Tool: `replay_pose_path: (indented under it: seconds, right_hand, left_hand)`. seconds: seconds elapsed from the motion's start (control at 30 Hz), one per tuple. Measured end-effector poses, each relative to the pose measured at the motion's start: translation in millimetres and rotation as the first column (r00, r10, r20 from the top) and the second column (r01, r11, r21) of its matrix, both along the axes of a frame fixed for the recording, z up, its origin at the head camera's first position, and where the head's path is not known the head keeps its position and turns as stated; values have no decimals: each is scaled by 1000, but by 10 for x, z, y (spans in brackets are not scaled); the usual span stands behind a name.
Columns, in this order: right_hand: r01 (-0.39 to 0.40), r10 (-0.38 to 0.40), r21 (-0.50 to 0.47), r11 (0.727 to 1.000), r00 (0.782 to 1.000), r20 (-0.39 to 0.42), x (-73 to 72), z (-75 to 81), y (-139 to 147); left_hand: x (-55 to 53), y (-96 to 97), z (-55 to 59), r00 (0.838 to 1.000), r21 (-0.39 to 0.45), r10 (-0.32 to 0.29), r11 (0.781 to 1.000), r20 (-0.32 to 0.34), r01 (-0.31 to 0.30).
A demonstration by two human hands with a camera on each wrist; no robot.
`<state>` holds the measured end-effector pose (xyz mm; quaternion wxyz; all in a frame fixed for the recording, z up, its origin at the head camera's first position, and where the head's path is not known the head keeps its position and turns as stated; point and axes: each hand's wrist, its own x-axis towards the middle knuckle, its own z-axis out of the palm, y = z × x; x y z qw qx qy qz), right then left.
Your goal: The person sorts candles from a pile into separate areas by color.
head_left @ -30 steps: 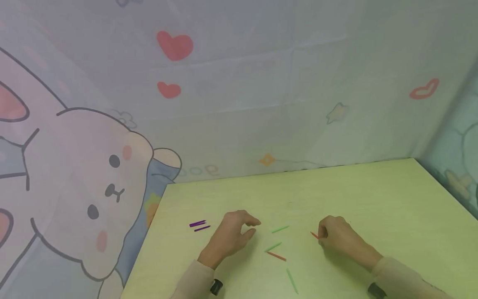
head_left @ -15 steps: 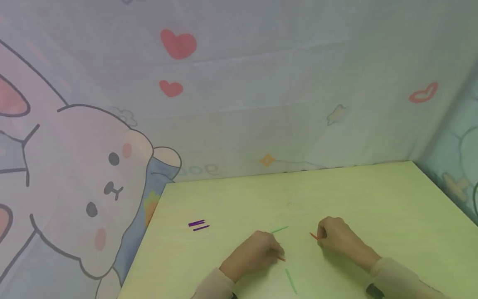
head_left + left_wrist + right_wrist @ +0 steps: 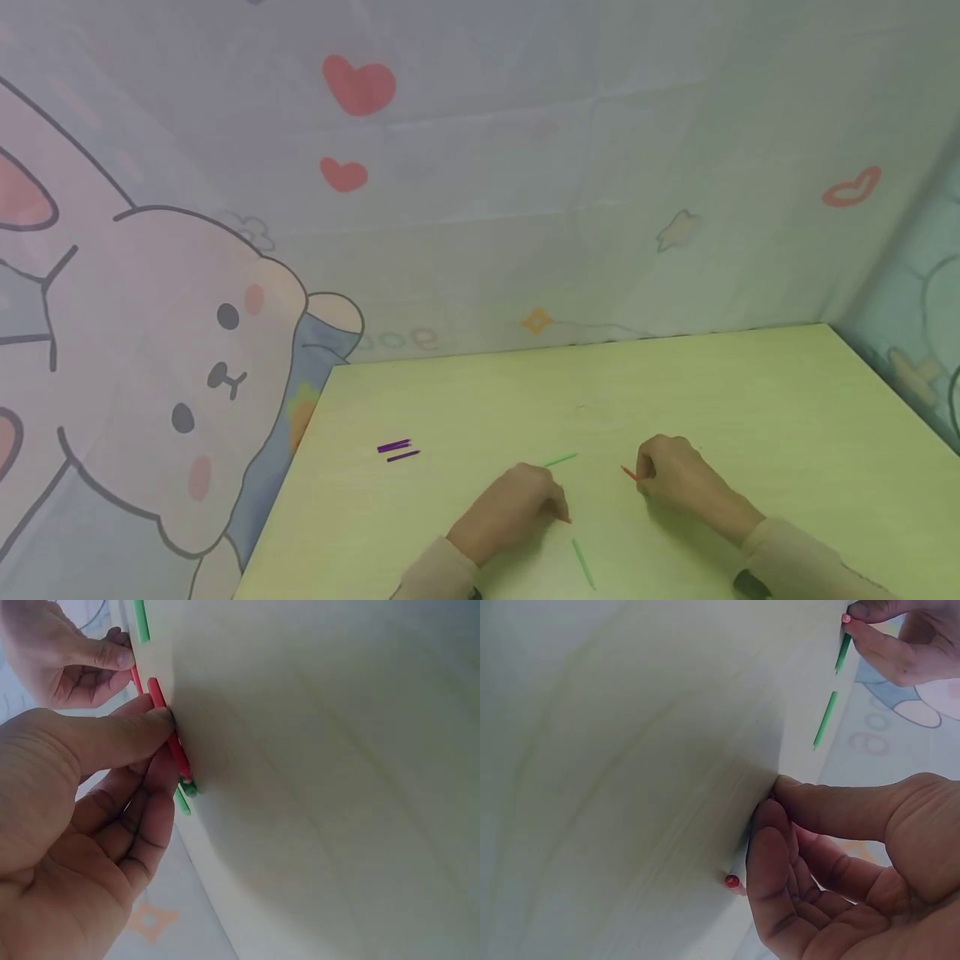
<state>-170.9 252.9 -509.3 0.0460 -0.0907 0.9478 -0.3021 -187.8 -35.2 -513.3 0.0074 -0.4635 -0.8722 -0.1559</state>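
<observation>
My left hand (image 3: 513,508) pinches a slim red crayon-like stick (image 3: 181,755) between thumb and forefinger, low over the table. A green stick (image 3: 188,787) shows at the red one's far end in the left wrist view; my hand hides it in the head view. To the right, my right hand (image 3: 678,471) pinches another red stick (image 3: 627,472), its end sticking out leftward. A round red end (image 3: 732,881) shows beside those fingers; I cannot tell whether it belongs to the same stick. One green stick (image 3: 561,459) lies beyond my left hand, another green stick (image 3: 583,564) nearer me.
Several purple sticks (image 3: 394,447) lie together at the left of the pale yellow-green table (image 3: 712,383). A cloth backdrop (image 3: 480,167) printed with a rabbit and hearts hangs along the table's back and left edges.
My left hand has moved right and nearer me, from open fingers to a pinch on the red stick, covering a green one. My right hand has stayed in place.
</observation>
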Motion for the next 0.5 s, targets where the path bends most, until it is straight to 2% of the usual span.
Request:
replay_pose_path:
  seconds: [0.1, 0.37, 0.5]
  right_hand:
    - [-8, 8, 11, 1000, 1000, -17, 5, -4, -14]
    - [-13, 15, 31, 999, 999, -51, 34, -16, -5]
    - [-17, 18, 26, 1000, 998, -59, 49, 73, 2]
  left_hand:
    - [-3, -12, 8, 1000, 6, 4, 1000, 12, -4]
    - [3, 10, -1, 1000, 0, 21, 1000, -18, -21]
    - [10, 13, 2, 999, -7, 26, 1000, -44, -26]
